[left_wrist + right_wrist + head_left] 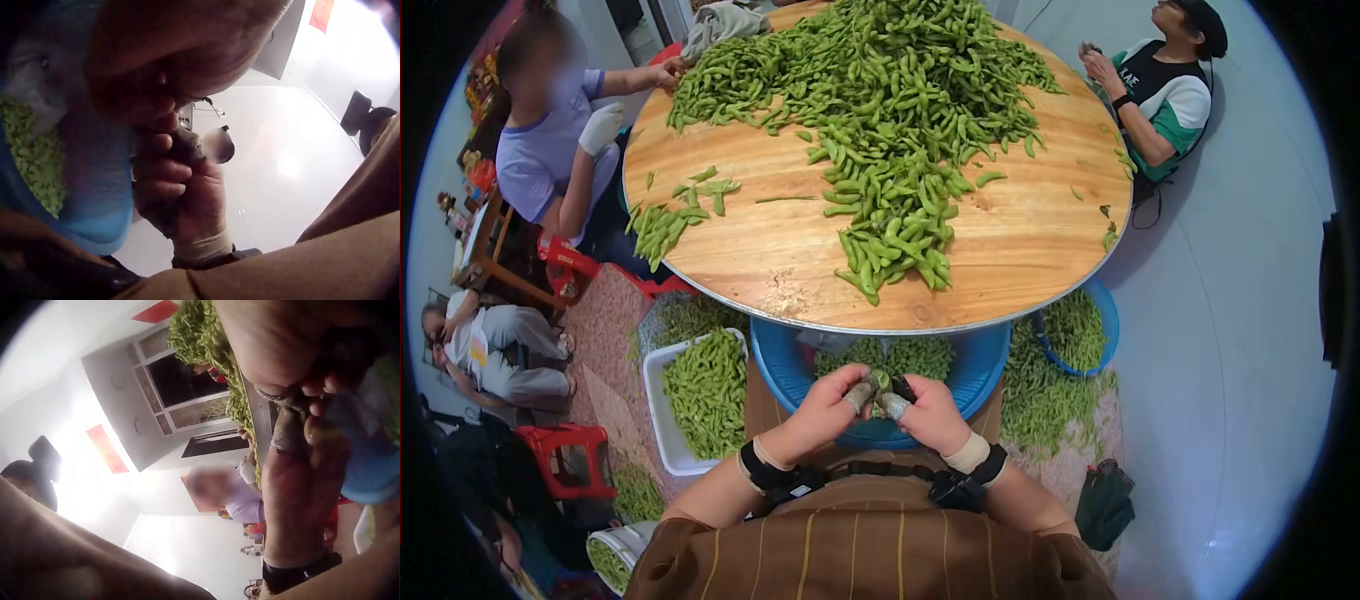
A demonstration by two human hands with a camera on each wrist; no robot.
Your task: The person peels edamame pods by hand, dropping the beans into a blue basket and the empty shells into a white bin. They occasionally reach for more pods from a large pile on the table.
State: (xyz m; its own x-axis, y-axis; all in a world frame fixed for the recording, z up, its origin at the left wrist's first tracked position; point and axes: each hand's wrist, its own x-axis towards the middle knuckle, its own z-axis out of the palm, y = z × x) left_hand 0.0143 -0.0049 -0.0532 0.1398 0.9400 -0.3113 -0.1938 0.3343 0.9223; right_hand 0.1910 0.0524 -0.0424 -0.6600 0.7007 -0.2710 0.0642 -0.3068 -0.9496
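A green soybean pod (pixel 882 380) is pinched between both hands, thumbs close together. My left hand (pixel 828 408) grips it from the left with curled fingers, and my right hand (pixel 935 415) from the right. Both thumbs wear worn grey coverings (pixel 859 397). Below them stands a blue basin (pixel 772 362) with shelled green beans (pixel 920 358) in it. In the right wrist view the left hand (pixel 300 487) faces the camera, its thumb tip meeting the right hand's fingers. The left wrist view is dark, and the pod is mostly hidden there behind fingers.
A round wooden table (pixel 745 240) holds a big heap of pods (pixel 900 90). At left stand a white crate (pixel 662 420) of pods and a red stool (pixel 565 460); at right, a blue basket (pixel 1112 325). People sit left (pixel 550 160) and right (pixel 1165 100). Pods (pixel 1045 400) litter the floor.
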